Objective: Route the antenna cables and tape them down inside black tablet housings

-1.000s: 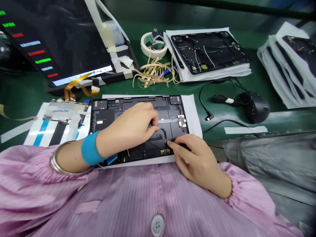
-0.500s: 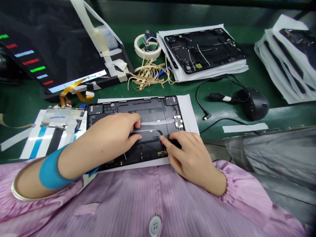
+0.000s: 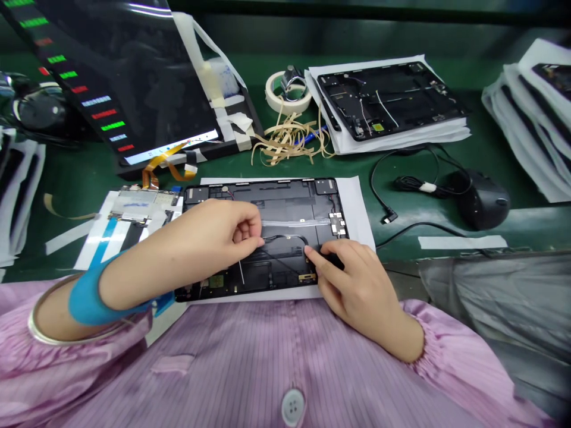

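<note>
A black tablet back shell (image 3: pixel 285 205) lies open on a white sheet (image 3: pixel 354 205) at the table's front edge. My left hand (image 3: pixel 214 235) rests on its middle with fingers curled, pinching the end of a thin black cable (image 3: pixel 285 239) that arcs across the shell. My right hand (image 3: pixel 357 282) sits at the shell's lower right, its index finger pressed down on the cable's other end, the remaining fingers curled. A blue wrist strap (image 3: pixel 87 294) and a metal bangle (image 3: pixel 40 324) are on my left forearm.
A taped circuit board (image 3: pixel 134 208) lies left of the shell. A tilted dark screen (image 3: pixel 134 77) stands behind, beside a tape roll (image 3: pixel 288 92) and paper strips (image 3: pixel 289 139). Another shell on a paper stack (image 3: pixel 388 98) sits at the back; a mouse (image 3: pixel 484 199) and cable at right.
My left hand has slid left along the shell and now pinches the cable end; the cable arc shows more. My right hand shifted only slightly. The camera has moved a little.
</note>
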A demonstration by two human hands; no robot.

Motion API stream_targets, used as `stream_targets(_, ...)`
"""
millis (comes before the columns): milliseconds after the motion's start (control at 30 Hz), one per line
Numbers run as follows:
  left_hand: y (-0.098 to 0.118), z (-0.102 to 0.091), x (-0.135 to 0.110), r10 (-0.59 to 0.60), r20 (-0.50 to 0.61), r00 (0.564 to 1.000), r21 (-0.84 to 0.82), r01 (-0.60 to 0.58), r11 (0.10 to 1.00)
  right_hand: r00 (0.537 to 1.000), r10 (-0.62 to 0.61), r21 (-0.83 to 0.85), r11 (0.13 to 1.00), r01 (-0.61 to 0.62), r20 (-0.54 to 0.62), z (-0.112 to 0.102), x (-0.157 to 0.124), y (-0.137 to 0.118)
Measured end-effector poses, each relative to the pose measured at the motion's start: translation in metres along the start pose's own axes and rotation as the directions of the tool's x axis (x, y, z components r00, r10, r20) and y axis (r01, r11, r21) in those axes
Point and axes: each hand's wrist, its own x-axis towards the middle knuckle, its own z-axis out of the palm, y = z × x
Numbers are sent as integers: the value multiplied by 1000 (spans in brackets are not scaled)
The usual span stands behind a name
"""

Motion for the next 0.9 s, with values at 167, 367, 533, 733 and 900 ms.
stream_targets(167, 8, -9, -10, -9, -97, 995, -272, -18, 962, 1000, 7, 16, 1000, -7, 8, 0, 0, 0)
stream_targets(367, -1, -2, -7, -44, -114, 992, -302, 7, 953, 1000, -6, 13, 1000, 6, -1, 0, 0, 0)
stream_targets(533, -14, 9, -3, -65, -80, 995, -344, 34, 938, 1000, -2, 17, 1000, 2, 4, 1, 1, 0)
stream_targets(733, -23, 19, -3, -83, -51, 995, -393, 57, 918, 1000, 7, 16, 1000, -7, 19, 0, 5, 0)
stream_targets(900, -27, 24, -4, -95, -79, 992, -381, 59, 923, 999, 27, 1, 1000, -28, 44, 1, 10, -1)
